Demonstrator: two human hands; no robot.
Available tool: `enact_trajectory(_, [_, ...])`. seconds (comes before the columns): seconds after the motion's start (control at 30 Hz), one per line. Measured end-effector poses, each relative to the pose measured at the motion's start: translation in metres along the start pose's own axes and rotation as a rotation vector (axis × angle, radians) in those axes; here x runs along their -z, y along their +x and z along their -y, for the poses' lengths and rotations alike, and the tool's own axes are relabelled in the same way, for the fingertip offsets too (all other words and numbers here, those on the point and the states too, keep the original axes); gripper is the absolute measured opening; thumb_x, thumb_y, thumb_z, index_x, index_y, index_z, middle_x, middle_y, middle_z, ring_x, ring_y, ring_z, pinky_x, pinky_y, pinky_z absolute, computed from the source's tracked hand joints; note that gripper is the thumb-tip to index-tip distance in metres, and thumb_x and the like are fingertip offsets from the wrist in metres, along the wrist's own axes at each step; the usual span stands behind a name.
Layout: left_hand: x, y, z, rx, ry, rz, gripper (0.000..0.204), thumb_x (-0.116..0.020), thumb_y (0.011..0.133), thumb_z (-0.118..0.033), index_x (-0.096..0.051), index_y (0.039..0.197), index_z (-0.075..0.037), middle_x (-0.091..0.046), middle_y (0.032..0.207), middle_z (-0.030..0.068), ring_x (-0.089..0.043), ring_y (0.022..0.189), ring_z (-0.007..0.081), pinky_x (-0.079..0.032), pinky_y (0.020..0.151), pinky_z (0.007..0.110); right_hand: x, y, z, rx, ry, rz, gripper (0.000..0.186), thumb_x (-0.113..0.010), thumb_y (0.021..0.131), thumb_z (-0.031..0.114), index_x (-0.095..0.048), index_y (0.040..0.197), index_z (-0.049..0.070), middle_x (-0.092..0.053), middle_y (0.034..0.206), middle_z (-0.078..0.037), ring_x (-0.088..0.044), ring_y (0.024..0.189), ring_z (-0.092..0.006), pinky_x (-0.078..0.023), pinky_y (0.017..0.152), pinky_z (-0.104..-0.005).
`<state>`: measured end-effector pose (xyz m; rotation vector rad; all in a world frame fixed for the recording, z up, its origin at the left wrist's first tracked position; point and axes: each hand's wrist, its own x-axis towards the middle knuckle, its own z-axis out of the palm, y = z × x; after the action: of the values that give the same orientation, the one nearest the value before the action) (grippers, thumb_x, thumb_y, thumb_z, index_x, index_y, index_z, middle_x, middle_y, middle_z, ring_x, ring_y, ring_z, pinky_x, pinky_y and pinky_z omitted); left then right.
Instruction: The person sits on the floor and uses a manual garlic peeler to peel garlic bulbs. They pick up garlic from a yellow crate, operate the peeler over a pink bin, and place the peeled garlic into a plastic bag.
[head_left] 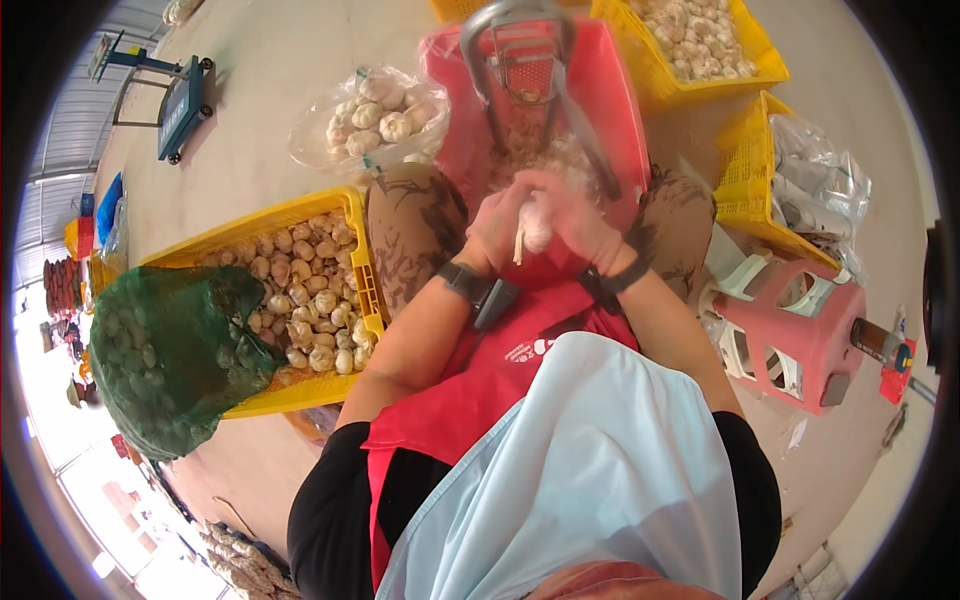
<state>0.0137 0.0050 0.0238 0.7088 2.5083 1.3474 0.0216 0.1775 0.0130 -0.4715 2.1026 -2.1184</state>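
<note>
So, the pale floor [250, 140] is pretty smooth, and the biggest stuff on it is yellow plastic crates. The left crate [362, 285] is heaped with roundish, papery garlic, the far crate [690, 92] has more of the same, and the right crate [738, 170] is stuffed with crinkly clear plastic. A glossy pink tub [625, 85] sits between the person's knees, with a bent grey tube frame [482, 65] in it and pale, flaky-looking bits lower down, kinda blurry. The red apron [430, 410] is smooth fabric, half covered by light blue cloth [580, 450] in soft folds. Green mesh sack [170, 350], bulging and lumpy, slumps over the left crate's near end. A see-through bag [375, 115] of fat white bulbs lies just left of the tub.

Left hand [490, 230]: fingers curled in against one garlic bulb [538, 225], which is between both hands at the tub's near end, stalk pointing back at the wearer. Right hand [582, 225] arches beside it, but motion blur means I can't tell if its fingers pinch. Writing-wise: small pale lettering [527, 351] on the apron, next to a white emblem.
</note>
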Motion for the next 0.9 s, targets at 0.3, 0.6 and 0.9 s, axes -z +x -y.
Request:
enact_trajectory(0.3, [-0.014,0.007,0.022,0.695,-1.261,-0.200,0.034,-0.057,0.094,-0.034,-0.059,0.107,-0.003,-0.066,0.099,0.0105,-0.064,0.086,0.0222,-0.052,0.078,0.033,-0.016,-0.021,0.014,0.209,-0.337,-0.018,0.067,-0.082,0.073,0.021,-0.047,0.127,0.003,-0.052,0.130,-0.017,-0.054,0.116,-0.0328,-0.044,0.099,-0.0395])
enact_trajectory(0.6, [0.004,-0.010,-0.021,0.426,-1.284,0.222,0.041,-0.041,0.102,-0.035,-0.051,0.124,-0.001,-0.062,0.108,0.0094,-0.061,0.090,0.0189,-0.051,0.078,0.031,0.001,-0.004,0.017,-0.093,-0.545,-0.441,0.015,-0.052,0.094,0.011,-0.056,0.103,0.000,-0.065,0.088,-0.022,-0.063,0.084,-0.0413,-0.049,0.073,-0.0420])
enact_trajectory(0.9, [-0.015,-0.005,0.028,0.501,-1.570,-0.115,0.041,-0.039,0.103,-0.038,-0.052,0.122,-0.004,-0.062,0.106,0.0103,-0.061,0.090,0.0216,-0.052,0.079,0.035,0.009,-0.008,0.001,-0.004,-0.314,-0.127,0.046,-0.060,0.084,0.003,-0.054,0.129,0.004,-0.053,0.129,-0.017,-0.048,0.125,-0.0310,-0.038,0.106,-0.0386])
